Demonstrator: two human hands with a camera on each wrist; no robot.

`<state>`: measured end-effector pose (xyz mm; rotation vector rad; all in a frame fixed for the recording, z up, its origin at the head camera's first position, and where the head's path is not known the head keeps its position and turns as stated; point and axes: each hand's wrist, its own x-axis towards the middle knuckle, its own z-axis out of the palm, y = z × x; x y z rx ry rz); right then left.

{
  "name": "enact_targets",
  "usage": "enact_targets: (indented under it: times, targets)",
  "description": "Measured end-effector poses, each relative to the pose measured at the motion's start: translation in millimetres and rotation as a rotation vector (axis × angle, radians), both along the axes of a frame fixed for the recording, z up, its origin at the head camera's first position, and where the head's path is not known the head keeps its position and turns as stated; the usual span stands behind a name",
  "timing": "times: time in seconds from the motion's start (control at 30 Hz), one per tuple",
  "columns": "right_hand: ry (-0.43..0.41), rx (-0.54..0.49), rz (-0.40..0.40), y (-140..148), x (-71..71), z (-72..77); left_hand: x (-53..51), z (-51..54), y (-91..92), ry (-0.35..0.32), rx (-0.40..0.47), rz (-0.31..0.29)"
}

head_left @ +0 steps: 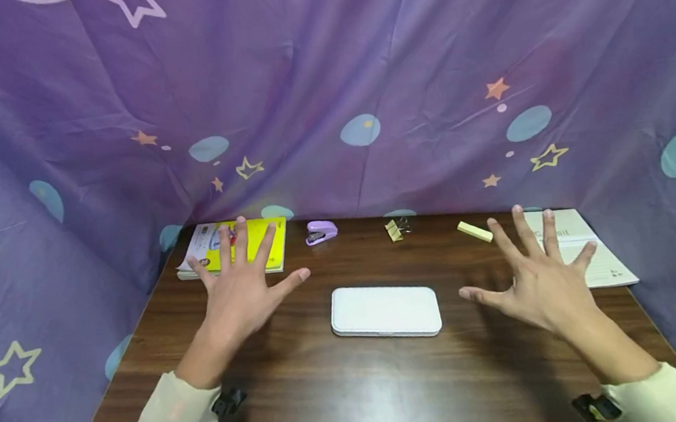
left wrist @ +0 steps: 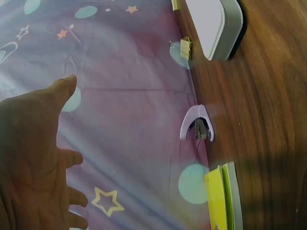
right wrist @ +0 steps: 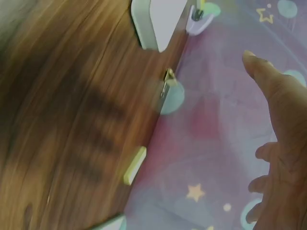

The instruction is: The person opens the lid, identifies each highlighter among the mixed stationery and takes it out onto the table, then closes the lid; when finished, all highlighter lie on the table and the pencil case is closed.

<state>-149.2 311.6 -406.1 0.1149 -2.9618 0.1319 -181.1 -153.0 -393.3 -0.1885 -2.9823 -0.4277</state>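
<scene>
1. White flat case [head_left: 385, 312], apparently a pencil box, is lying closed on the wooden tabletop [head_left: 355, 393], between the two hands and touching neither.
2. Progress: judged from this layout, the work is standing at its start. No item is being gripped, and all handling is seemingly remaining.
3. Along the back edge, the lilac stapler [head_left: 321, 232], gold binder clip [head_left: 396, 231] and pale yellow block [head_left: 474, 231] are lying apart, between the yellow-covered booklet [head_left: 276, 251] at left and the notepad [head_left: 609, 268] at right.
4. Left hand [head_left: 238, 299]: hovering palm-down, fingers extended and spread wide, holding nothing; it is partly covering the booklet in the head view.
5. Right hand [head_left: 543, 286]: mirroring that pose, thumb pointing inward, holding nothing; it is overlapping the notepad's left side in the head view.
6. Both forearms are reaching forward from the near corners.
</scene>
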Motion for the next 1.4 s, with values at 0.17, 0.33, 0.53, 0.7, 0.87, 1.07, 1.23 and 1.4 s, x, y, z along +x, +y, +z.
enact_targets:
  times: [0.17,0.33,0.53,0.7,0.87,1.07,1.23,1.4]
  targets:
    - [0.0,0.022,0.048,-23.8,-8.5,-1.6,0.0,-2.3,9.6,-0.027,-0.023,-0.028]
    - [-0.011,0.048,0.111,-48.8,-15.0,-10.5,2.2,-14.5,24.8,-0.054,-0.042,-0.066]
    - [0.01,0.091,0.221,-79.0,-19.8,-26.8,5.6,-39.2,44.2,-0.085,-0.107,-0.125]
    - [0.032,0.138,0.324,-100.6,-19.7,-44.1,9.7,-59.5,55.4,-0.129,-0.178,-0.164]
    - [0.007,0.17,0.388,-116.6,-19.1,-63.8,12.3,-74.1,61.6,-0.185,-0.196,-0.211]
    - [-0.042,0.19,0.451,-126.4,-22.4,-82.3,9.3,-92.1,68.5,-0.252,-0.202,-0.267]
    - [-0.044,0.249,0.487,-128.7,-25.4,-87.5,7.9,-99.9,71.5,-0.234,-0.181,-0.301]
    - [-0.019,0.273,0.538,-135.3,-27.1,-85.6,6.0,-101.9,72.8,-0.177,-0.156,-0.299]
